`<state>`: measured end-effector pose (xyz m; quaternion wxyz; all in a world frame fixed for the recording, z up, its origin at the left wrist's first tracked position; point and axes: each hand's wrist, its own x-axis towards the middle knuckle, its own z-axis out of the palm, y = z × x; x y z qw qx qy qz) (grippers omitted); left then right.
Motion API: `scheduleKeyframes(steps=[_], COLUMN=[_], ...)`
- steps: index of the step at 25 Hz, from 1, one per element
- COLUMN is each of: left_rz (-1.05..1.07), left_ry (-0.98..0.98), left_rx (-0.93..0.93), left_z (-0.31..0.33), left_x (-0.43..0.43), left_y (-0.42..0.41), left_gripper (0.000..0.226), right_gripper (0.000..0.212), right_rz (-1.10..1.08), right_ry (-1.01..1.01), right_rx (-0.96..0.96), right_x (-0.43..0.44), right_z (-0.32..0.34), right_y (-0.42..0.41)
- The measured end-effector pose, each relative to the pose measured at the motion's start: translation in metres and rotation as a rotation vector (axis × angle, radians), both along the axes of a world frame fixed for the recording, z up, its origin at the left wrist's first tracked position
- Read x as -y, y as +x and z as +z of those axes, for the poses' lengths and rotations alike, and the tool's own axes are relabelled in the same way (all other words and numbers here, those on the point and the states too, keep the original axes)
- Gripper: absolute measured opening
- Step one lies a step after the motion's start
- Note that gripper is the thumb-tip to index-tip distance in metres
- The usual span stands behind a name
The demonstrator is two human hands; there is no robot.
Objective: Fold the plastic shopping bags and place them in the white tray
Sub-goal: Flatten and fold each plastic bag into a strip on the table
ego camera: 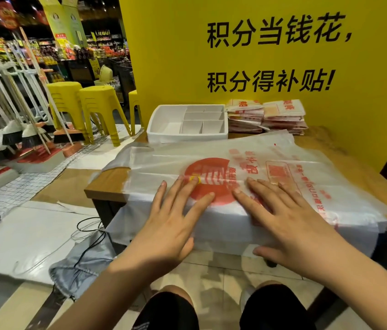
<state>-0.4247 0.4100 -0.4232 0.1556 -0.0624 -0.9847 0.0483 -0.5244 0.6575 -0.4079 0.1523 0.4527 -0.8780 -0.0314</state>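
Bag (283, 158) lies flat beneath left grip (171, 225), right grip (290, 220).

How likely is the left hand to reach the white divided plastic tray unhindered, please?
Probably yes: the left hand lies flat on the translucent printed plastic bag, with only bag before the tray.
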Motion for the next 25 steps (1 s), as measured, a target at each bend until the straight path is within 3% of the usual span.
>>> scheduleKeyframes(steps=[5,7,12,17,19,22,25], left_rz=[-0.048,-0.045,-0.075,-0.015,-0.013,-0.044,-0.066], left_ry=[0.171,0.140,0.071,0.120,0.161,0.283,0.393], left_rx=[-0.083,-0.142,-0.219,-0.243,-0.219,-0.163,-0.125], left_z=[0.011,0.017,0.023,0.025,0.026,0.033,0.041], left_x=[0.000,0.000,0.013,0.019,0.020,0.035,0.051], left_y=[0.016,0.016,0.010,0.010,0.011,0.015,0.018], left_gripper=[0.072,0.064,0.053,0.047,0.047,0.046,0.034], right_gripper=[0.098,0.091,0.049,0.026,0.024,0.039,0.037], right_rz=[0.030,0.057,0.147,0.019,-0.015,-0.059,-0.110], right_ry=[-0.090,-0.099,-0.205,-0.192,-0.174,-0.172,-0.133], right_rx=[-0.011,-0.021,-0.173,-0.136,-0.099,0.014,0.167], right_x=[-0.002,0.003,0.006,0.013,0.013,-0.001,-0.012], right_z=[0.006,0.009,0.021,0.025,0.024,0.035,0.052], right_y=[0.013,0.023,0.026,0.027,0.024,0.012,0.005])
